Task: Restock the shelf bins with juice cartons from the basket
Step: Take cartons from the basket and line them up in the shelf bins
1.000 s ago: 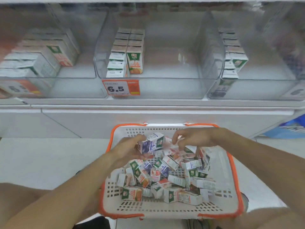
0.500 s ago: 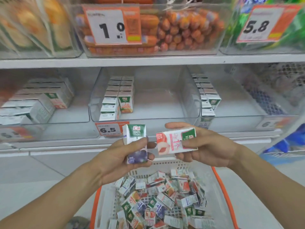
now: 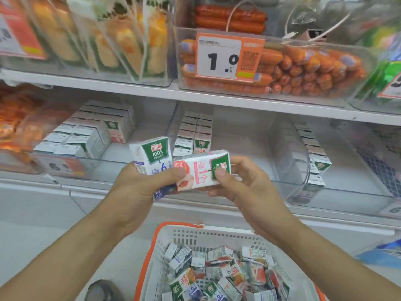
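Currently your left hand [image 3: 138, 192] grips a blue-marked carton [image 3: 152, 157] upright, thumb across its front; your right hand [image 3: 243, 183] pinches a pink-marked carton [image 3: 201, 170] held sideways, thumb on its green badge. The two cartons touch at their near edges, both raised in front of the middle bin [image 3: 227, 131].

Positions, relative to the middle bin:
- Inside it, at its left: two short rows of cartons; the rest of its floor is bare.
- Left of it: a bin [image 3: 91, 131] fuller with cartons.
- Right of it: a bin [image 3: 314, 153] with a single row along its left wall.
- Above it: a bin of sausages [image 3: 303, 70].
- Below and nearer you: the orange-rimmed basket [image 3: 158, 235], with many loose cartons [image 3: 223, 270] heaped inside.

Progress, as judged: early. Both held cartons are not yet placed, the basket is well stocked, and the middle and right bins have plenty of room.

Legible writing: blue-marked carton reads "100%" on a green badge, a "6" below, "125mL" near the bottom. Front carton in the middle bin shows "100%" and "08". Tag above reads "1.0" beside a QR code. Left bin's tag seems to begin with "6"; too blurred for more.
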Tool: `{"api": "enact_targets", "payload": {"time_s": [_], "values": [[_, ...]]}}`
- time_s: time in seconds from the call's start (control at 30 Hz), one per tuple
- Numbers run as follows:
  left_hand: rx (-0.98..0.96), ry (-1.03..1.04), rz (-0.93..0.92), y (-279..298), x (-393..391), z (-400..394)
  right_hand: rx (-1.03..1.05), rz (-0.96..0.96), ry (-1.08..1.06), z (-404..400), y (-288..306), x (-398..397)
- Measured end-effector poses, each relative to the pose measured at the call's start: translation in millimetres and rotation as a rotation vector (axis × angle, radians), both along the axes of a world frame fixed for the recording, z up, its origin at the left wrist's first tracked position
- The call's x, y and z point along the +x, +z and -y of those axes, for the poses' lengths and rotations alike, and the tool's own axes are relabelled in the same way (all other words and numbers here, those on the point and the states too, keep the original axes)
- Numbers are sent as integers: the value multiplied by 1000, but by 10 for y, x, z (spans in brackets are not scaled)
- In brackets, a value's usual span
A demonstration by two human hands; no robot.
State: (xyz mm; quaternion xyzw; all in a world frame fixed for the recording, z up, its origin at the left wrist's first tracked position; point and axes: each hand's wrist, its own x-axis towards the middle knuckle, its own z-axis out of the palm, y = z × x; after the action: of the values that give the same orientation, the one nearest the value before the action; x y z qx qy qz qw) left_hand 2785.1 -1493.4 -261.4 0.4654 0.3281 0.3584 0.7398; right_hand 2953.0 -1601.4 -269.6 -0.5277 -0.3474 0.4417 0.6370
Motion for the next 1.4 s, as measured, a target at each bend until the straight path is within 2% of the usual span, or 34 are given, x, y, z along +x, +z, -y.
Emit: {"api": "enact_targets", "payload": {"time_s": [0.07, 0.2, 0.3, 0.4, 0.5, 0.73, 0.9, 1.0, 1.07, 1.1, 1.2, 1.23, 1.3, 1.4], "values": [[50, 33, 44, 93, -208, -202, 31, 94, -29, -258, 120, -200], [88, 181, -141, 88, -612, -635, 33, 270, -68, -864, 249, -607], [-34, 341, -137, -50, -893, -943, 30, 555, -66, -1426, 167, -785], [-123, 392, -89, -153, -1062, -1107, -29, 840, -27, -1997, 91, -843], [-60, 441, -100, -204, -1178, -1215, -98, 1059, -1, -2551, 3, -920], [81, 344, -141, -303, -1307, -1247, -226, 1217, 106, -3461, -358, -1144], [30, 302, -102, -374, -1251, -1224, -203, 1304, 47, -3464, -543, -1154], [-54, 267, -27, -297, -1189, -1198, -279, 1372, 59, -3328, -430, -1125], [-118, 216, 62, -220, -1164, -1152, -230, 1319, 41, -3112, -233, -1093], [-147, 175, 107, -181, -1159, -1126, -156, 1207, 62, -2947, -121, -1081], [-216, 26, 180, -64, -1117, -1006, -27, 631, 246, -2273, 165, -992], [-245, -21, 187, -44, -1083, -957, -17, 496, 290, -2044, 230, -929], [-282, -124, 193, -20, -974, -841, 9, 442, 320, -1626, 305, -763], [-243, -301, 159, 30, -702, -632, -11, 500, 335, -1148, 304, -456]]}}
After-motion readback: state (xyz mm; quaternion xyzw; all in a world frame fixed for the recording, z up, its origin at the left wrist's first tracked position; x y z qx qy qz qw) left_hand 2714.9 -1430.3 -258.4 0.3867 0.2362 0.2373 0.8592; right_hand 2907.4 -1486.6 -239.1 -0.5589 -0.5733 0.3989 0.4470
